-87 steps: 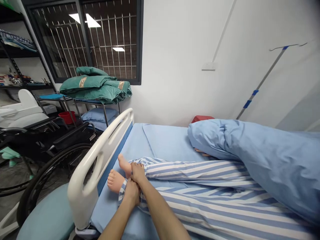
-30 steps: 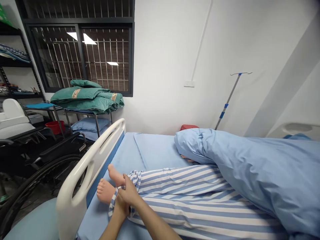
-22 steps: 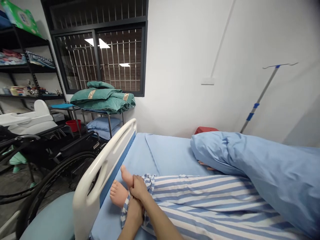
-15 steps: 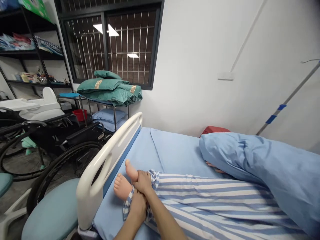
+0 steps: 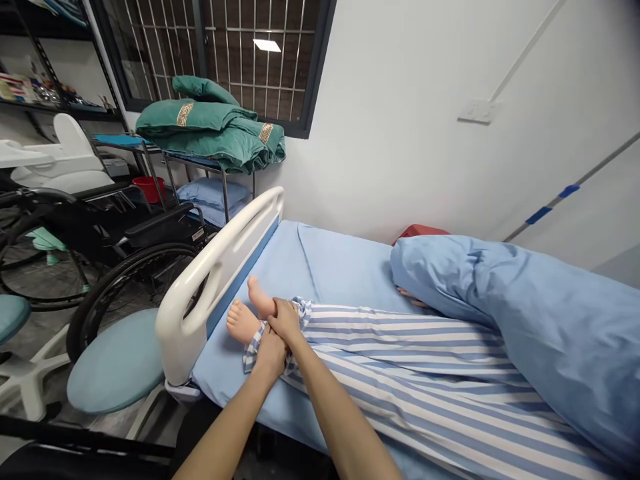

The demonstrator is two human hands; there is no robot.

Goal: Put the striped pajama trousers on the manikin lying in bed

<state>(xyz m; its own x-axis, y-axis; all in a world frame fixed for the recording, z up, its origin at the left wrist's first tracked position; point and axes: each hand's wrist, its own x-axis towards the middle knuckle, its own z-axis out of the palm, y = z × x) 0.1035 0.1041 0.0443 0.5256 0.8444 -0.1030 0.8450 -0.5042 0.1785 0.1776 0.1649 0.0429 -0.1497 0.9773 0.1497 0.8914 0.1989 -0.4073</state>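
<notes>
Two bare feet with a smooth, doll-like look, the near foot (image 5: 243,323) and the far foot (image 5: 260,297), point up at the foot end of the bed. Blue-and-white striped trousers (image 5: 380,353) cover the legs, which lie flat. My left hand (image 5: 271,351) is wrapped round the near ankle over the trouser cuff. Around the far ankle, just below its bunched cuff, my right hand (image 5: 287,320) is closed. The two hands touch each other, and their fingertips are partly hidden. A blue quilt (image 5: 500,300) covers the upper body; fingers (image 5: 413,297) show at its edge.
A white footboard (image 5: 175,307) rises left of the feet. Beyond it stand a wheelchair (image 5: 135,233), a teal stool (image 5: 117,360) and a cart with folded green quilts (image 5: 215,127). Along the back runs the wall (image 5: 390,120); a pole (image 5: 550,203) leans at right.
The view has tipped downward, so the bed and feet sit higher in the picture and more of my forearms shows. Both hands keep their hold on the ankles.
</notes>
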